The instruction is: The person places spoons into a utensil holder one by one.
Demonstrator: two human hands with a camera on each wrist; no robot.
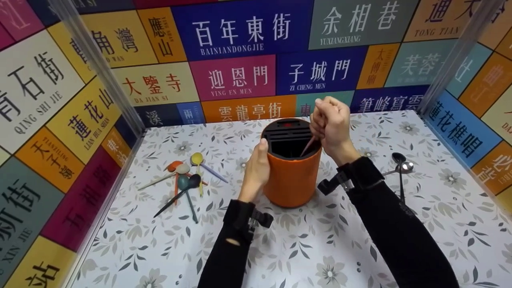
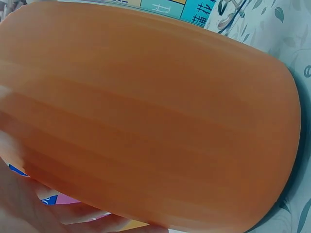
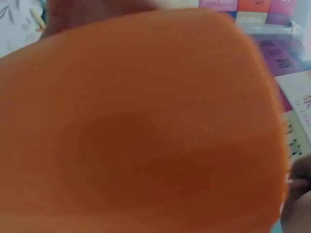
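Note:
An orange utensil holder (image 1: 292, 180) with a black slotted top (image 1: 288, 127) stands upright on the table. My left hand (image 1: 257, 166) holds its left side, thumb near the rim; in the left wrist view the fingers (image 2: 92, 213) lie along the far side. Above the rim on the right, my right hand (image 1: 331, 124) pinches a thin pink spoon-like handle (image 1: 309, 145). That handle slants down into the large open compartment, where its lower end is hidden. The orange wall fills most of both wrist views.
Several spoons lie piled on the left, among them a yellow spoon (image 1: 197, 159), an orange spoon (image 1: 175, 165) and a black spoon (image 1: 195, 181). To the right, a black spoon (image 1: 399, 157) crosses a metal spoon (image 1: 408, 167). Sign-printed walls (image 1: 232, 78) enclose the flower-patterned table (image 1: 288, 248).

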